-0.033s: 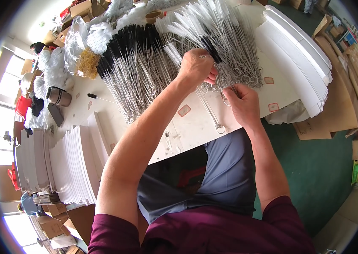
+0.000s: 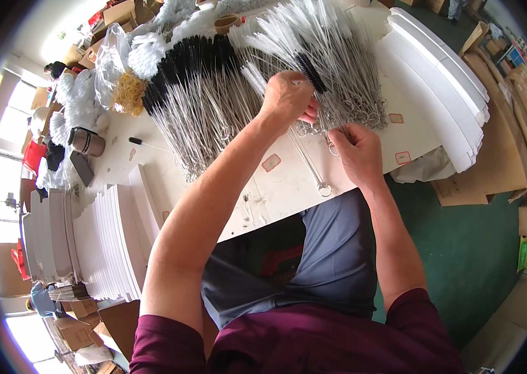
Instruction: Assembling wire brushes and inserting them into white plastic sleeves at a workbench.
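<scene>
My right hand [image 2: 362,153] is closed, its thumb and fingers pinching the wire stem of a tube brush close to its ring end. That brush's black bristle head [image 2: 309,71] points up and away, beside the knuckles of my left hand [image 2: 287,98]. My left hand is curled with its back toward me; whatever its fingers hold is hidden. Under it runs a small group of white-bristled brushes [image 2: 253,77], whose thin stems come out below and end in a ring [image 2: 324,189] near the table edge.
Black-bristled brushes [image 2: 204,75] lie piled at left of my hands, white-bristled ones [image 2: 313,37] behind. White cardboard sheets [image 2: 435,87] are stacked right, more [image 2: 111,240] at left. A flask [image 2: 87,141], yellow rubber bands [image 2: 129,93] and one loose brush [image 2: 135,141] are at far left.
My left hand has shifted very slightly to the left. My right hand and the brush it pinches stay in place.
</scene>
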Action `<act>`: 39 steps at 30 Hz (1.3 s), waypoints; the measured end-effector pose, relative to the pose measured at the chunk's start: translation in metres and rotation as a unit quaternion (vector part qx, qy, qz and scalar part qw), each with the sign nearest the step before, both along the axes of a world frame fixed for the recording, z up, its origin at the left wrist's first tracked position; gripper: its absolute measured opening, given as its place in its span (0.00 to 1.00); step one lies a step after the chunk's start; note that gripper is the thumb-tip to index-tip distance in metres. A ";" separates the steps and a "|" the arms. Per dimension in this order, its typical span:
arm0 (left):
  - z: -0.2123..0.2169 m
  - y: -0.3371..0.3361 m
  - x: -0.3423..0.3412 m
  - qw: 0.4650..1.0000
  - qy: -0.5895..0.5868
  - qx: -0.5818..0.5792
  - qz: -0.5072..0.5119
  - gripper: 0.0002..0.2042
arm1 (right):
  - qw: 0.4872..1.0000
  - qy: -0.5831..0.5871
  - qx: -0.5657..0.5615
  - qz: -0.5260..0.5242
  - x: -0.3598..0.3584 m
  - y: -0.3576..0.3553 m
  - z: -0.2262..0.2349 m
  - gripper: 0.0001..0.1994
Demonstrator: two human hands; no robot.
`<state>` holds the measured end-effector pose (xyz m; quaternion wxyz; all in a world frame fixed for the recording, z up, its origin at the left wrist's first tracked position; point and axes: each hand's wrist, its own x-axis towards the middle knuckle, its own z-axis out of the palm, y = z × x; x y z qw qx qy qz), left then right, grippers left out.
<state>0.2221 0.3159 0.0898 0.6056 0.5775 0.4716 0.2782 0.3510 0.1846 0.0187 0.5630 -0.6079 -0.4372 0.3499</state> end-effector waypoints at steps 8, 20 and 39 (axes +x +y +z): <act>0.000 0.025 -0.007 0.987 -0.056 -0.131 0.077 0.15 | 1.000 -0.003 -0.004 -0.006 -0.002 0.003 0.006 0.11; -0.009 0.043 0.000 0.984 -0.116 -0.138 -0.004 0.11 | 0.999 -0.032 -0.022 -0.013 -0.002 0.002 0.013 0.11; -0.005 0.043 0.012 0.988 -0.111 -0.071 -0.075 0.12 | 0.999 -0.013 -0.013 -0.030 -0.003 0.004 0.004 0.11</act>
